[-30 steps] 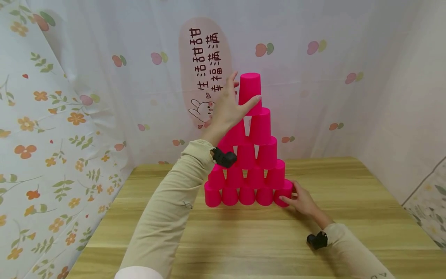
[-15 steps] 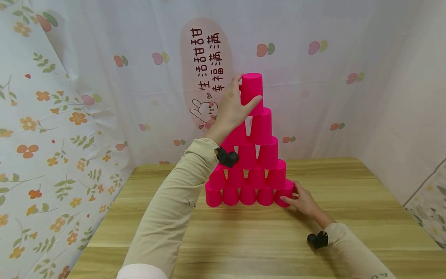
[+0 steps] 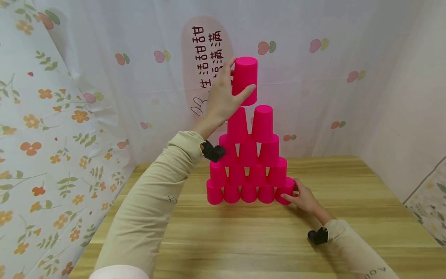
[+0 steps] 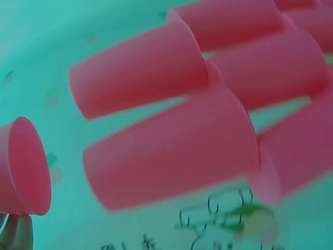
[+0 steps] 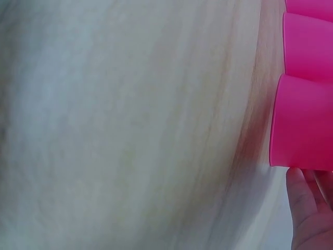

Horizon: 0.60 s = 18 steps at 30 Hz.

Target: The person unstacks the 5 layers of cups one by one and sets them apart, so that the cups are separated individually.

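Upside-down pink plastic cups (image 3: 248, 153) form a stepped pyramid on the table. Above its two highest cups, in the head view, my left hand (image 3: 220, 99) grips a separate cup (image 3: 246, 79), thumb in front and fingers round the far side. A gap shows between this cup's rim and the stack; the left wrist view shows its open mouth (image 4: 30, 166) facing the two cups. Low at the right, my right hand (image 3: 305, 198) holds the end cup (image 3: 286, 189) of the bottom row between thumb and fingers. The right wrist view shows fingertips against that cup's side (image 5: 304, 125).
The wood-grain table (image 3: 244, 240) extends in front of and beside the pyramid. Behind hangs a pale printed curtain (image 3: 306, 100), with a floral cloth (image 3: 52, 147) at the left. Each wrist carries a small black camera (image 3: 213, 151).
My left hand has lifted the top cup off the pyramid, up and slightly left. The right hand stays at the bottom end cup.
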Each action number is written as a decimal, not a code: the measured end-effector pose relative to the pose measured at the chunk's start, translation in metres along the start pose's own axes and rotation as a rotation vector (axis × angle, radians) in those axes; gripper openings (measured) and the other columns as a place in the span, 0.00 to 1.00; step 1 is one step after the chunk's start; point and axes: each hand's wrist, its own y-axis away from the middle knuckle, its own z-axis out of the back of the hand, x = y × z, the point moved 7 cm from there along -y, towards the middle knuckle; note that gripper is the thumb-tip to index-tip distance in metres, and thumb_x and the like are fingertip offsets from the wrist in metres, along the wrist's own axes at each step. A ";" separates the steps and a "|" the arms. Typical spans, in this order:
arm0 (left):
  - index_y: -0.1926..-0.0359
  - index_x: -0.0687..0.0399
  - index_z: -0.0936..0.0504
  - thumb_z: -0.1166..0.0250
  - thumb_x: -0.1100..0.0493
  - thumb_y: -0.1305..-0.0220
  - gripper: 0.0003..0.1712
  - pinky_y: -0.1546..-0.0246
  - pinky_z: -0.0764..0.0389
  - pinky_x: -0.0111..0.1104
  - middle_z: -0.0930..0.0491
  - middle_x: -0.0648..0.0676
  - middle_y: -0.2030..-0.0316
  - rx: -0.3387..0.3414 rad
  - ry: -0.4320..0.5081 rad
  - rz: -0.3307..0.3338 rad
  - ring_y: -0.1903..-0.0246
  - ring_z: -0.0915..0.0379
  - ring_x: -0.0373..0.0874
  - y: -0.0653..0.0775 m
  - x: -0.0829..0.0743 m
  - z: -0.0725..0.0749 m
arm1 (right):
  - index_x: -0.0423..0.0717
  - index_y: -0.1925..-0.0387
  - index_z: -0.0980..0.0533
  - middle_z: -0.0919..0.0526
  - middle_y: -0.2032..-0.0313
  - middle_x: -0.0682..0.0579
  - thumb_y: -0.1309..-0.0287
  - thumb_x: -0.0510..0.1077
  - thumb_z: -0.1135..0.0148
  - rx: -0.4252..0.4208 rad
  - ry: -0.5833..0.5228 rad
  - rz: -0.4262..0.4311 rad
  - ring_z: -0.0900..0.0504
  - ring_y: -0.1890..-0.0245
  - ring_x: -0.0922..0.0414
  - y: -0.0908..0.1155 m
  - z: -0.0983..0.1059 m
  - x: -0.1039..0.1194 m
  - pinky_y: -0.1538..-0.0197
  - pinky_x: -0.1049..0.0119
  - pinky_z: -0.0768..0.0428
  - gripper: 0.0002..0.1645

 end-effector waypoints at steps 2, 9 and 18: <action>0.37 0.54 0.47 0.37 0.52 0.47 0.40 0.61 0.29 0.22 0.32 0.54 0.51 0.007 -0.020 -0.024 0.55 0.33 0.40 0.002 -0.002 0.010 | 0.31 0.51 0.38 0.26 0.60 0.36 0.55 0.39 0.34 0.002 0.005 0.000 0.26 0.59 0.42 -0.001 0.000 -0.002 0.59 0.51 0.24 0.32; 0.37 0.53 0.47 0.38 0.51 0.46 0.40 0.60 0.28 0.24 0.33 0.54 0.50 0.023 -0.164 -0.068 0.54 0.34 0.42 0.014 0.006 0.048 | 0.32 0.51 0.38 0.26 0.60 0.37 0.55 0.41 0.33 0.004 0.026 -0.001 0.25 0.59 0.41 -0.004 0.003 -0.006 0.59 0.51 0.24 0.32; 0.37 0.55 0.46 0.38 0.52 0.46 0.39 0.64 0.23 0.36 0.33 0.57 0.50 -0.014 -0.228 -0.008 0.56 0.33 0.47 0.044 0.050 0.089 | 0.31 0.52 0.38 0.26 0.60 0.36 0.56 0.40 0.33 0.006 0.024 0.007 0.25 0.59 0.41 0.000 0.001 0.001 0.59 0.51 0.24 0.33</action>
